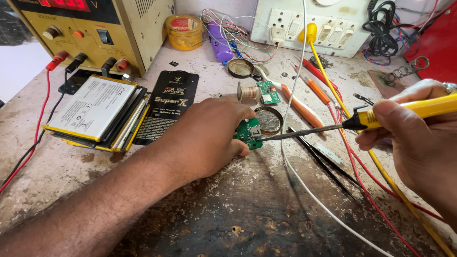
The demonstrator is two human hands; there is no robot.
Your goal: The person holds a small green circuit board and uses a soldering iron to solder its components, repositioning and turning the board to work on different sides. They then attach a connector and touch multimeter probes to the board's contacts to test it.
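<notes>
Right, your left hand [209, 138] pins the small green circuit board [248, 134] flat on the worn bench [247, 209], fingers curled over its left edge, so the board sits just left of the round tin [269, 120]. Your right hand [419, 138] is closed around the yellow soldering iron [409, 110], thumb on top near the black collar. The tip reaches the board's right edge; whether it actually touches a pad there I can't tell from this angle.

Judgement calls for this step:
- Keep the left fingertips back from the joint. They sit very close to the tip, and the board will carry heat.
- Press the board down, not sideways. It looks light and will skate if the tip pushes it.
- You're holding the iron well back from the tip. Rest the right wrist on the bench for a steadier tip.
- The white wire [291, 95] crosses just beside the tip, and the red leads [352, 157] run under the iron. Keep the hot shaft off their insulation.
- The solder spool [246, 93] lies just behind the board, within reach, and the tweezers [323, 162] lie under the iron if the part needs holding.
- The stack of flat batteries [95, 112] sits well apart on the left. Leave it there.
</notes>
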